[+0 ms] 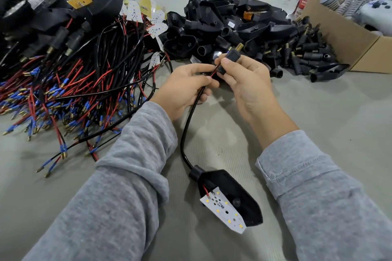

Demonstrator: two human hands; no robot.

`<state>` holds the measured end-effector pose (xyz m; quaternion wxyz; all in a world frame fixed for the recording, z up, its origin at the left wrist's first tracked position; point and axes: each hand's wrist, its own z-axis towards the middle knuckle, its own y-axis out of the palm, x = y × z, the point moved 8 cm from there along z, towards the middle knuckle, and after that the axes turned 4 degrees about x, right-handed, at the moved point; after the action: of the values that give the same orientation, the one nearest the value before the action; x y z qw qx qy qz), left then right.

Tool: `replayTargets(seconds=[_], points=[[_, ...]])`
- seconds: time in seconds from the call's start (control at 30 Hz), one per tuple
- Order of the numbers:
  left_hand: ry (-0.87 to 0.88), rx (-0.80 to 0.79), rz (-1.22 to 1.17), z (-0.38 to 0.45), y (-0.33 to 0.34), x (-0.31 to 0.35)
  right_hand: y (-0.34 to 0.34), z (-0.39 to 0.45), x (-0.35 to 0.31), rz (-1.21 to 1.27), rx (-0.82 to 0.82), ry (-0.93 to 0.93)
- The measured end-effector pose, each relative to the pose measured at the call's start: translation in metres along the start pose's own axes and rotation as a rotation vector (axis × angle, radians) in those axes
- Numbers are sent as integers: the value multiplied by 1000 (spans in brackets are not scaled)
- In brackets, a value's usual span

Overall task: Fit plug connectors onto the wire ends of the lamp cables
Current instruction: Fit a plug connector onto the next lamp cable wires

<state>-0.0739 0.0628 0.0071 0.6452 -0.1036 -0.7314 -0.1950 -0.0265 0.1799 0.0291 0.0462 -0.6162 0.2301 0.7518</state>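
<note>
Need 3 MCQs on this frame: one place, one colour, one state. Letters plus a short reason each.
1. Where does the lamp housing with the white LED board lie?
A. on the table near the person, between the sleeves
B. in the cardboard box
C. on the wire pile

2. What colour is the wire entering the plug connector?
A. green
B. red
C. white

3. What is the right hand doing?
A. resting flat on the table
B. hanging idle
C. pinching the plug connector

Answers: 1 A, it lies on the grey table at the cable's near end. 2 B, red shows at the connector's base. 3 C, thumb and fingers curl round it while the left hand holds the cable.
</note>
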Motion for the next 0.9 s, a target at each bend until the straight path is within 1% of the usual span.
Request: replayTargets(seconds=[0.1, 0.17, 0.33, 0.47, 0.67, 0.73, 0.8, 0.9], points=[[-33, 83, 15, 4, -4, -2, -4, 3, -2, 25, 39, 2], [-43, 105, 9, 5, -5, -3, -6, 4, -2, 33, 35, 10], [58, 89, 79, 3, -3, 0, -3, 3, -1, -57, -28, 7], [103, 92, 117, 2, -1, 1, -3, 2, -1, -109, -19, -10], [110, 234, -65, 4, -13, -2, -3, 0, 0, -88, -4, 2], [111, 260, -97, 4, -16, -1, -2, 0, 0, -98, -15, 2], [116, 278, -63, 4, -18, -1, 0, -1, -1, -99, -25, 5], [144, 293, 27, 3, -18, 1, 0, -1, 0, -19, -12, 46]])
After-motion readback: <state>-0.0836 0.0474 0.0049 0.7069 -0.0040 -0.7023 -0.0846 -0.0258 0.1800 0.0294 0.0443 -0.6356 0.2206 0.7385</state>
